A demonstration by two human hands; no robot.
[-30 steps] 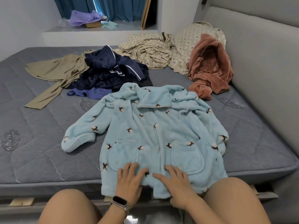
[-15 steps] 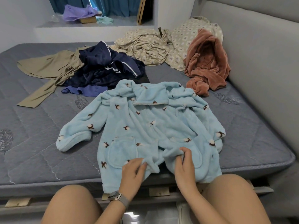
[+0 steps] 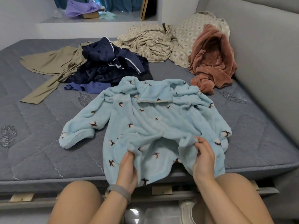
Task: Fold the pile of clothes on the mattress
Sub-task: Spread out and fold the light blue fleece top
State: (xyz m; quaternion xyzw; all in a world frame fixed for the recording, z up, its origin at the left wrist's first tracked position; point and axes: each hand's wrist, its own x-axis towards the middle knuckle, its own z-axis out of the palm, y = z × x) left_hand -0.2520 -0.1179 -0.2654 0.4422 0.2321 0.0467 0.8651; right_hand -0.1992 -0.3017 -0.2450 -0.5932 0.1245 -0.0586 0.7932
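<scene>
Both hands, left hand (image 3: 127,168) and right hand (image 3: 203,159), pinch pajama top (image 3: 145,120) hem at mattress (image 3: 40,143) edge.

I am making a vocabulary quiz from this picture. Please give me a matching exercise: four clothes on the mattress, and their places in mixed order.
1. light blue fleece top
2. rust-brown fleece garment
3. navy garment
4. olive garment

a. far left
b. against the headboard
c. held at its hem by both hands
d. middle of the pile

Pairs: 1-c, 2-b, 3-d, 4-a
</scene>
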